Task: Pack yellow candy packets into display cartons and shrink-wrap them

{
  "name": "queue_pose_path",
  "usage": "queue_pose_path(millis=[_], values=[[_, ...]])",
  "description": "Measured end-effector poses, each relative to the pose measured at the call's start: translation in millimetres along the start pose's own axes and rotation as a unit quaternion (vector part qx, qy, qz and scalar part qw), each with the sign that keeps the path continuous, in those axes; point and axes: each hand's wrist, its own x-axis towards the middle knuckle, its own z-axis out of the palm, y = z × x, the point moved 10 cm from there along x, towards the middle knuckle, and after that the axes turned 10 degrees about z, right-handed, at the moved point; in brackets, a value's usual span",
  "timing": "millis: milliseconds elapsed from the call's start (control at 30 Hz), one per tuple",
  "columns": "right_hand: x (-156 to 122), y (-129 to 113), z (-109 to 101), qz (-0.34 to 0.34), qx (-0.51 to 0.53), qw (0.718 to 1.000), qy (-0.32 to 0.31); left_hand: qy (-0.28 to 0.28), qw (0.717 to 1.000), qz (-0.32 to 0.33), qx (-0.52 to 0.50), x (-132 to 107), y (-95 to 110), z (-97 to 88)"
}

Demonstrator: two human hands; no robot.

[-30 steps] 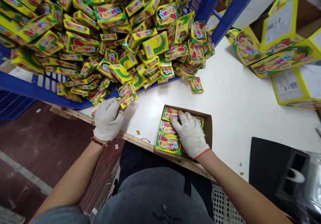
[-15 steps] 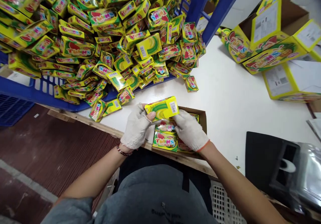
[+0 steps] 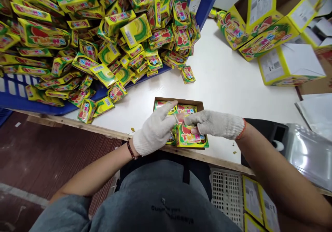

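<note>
An open brown carton (image 3: 199, 104) lies at the table's near edge, holding small yellow-green candy boxes (image 3: 186, 109) with "TWINS" and fruit printed on top. My right hand (image 3: 218, 124), in a white knit glove with bare fingertips, grips one more candy box (image 3: 190, 140) at the carton's near right corner. That box sits a little proud and overlaps the front rim. Over the left part of the carton is my left hand (image 3: 155, 131), gloved alike, fingers stretched out and holding nothing. Its fingertips come close to the right fingers, and it hides several boxes beneath.
A blue plastic crate (image 3: 207, 7) at the back left spills a heap of candy boxes (image 3: 103, 52) onto the white table (image 3: 220, 86). Larger printed display cartons (image 3: 261, 41) stand back right. A black device (image 3: 267, 131) lies near my right forearm. A white perforated basket (image 3: 227, 190) is below.
The candy box held up between both hands, barcode side showing, has gone down to the carton. My right hand now grips a box with its fruit print up; my left hand has let go.
</note>
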Motion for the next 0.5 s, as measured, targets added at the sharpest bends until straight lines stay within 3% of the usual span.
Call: queue_pose_path(millis=[67,167,267,367,433,500], values=[[3.9,14.1,7.0,0.095,-0.148,0.984,-0.004,-0.013,0.998,-0.033,0.049,-12.2,-10.0,-2.5],[9.7,23.2,12.3,0.201,-0.311,0.929,0.026,-0.019,0.991,-0.083,0.105,-30.4,-29.5,-14.3],[18.2,21.2,36.3,0.207,-0.356,0.911,-0.026,0.035,0.967,-0.167,0.189,-48.8,-62.1,-47.9],[21.7,20.0,49.6,0.192,-0.344,0.917,-0.059,0.087,0.913,-0.273,0.290,-72.5,-103.6,-90.5],[21.8,16.5,48.1,0.179,-0.344,0.920,-0.045,0.073,0.874,-0.352,0.328,-90.9,-134.5,-108.9],[21.1,12.4,43.5,0.178,-0.359,0.916,-0.023,0.038,0.852,-0.411,0.323,-107.2,-161.7,-114.8]])
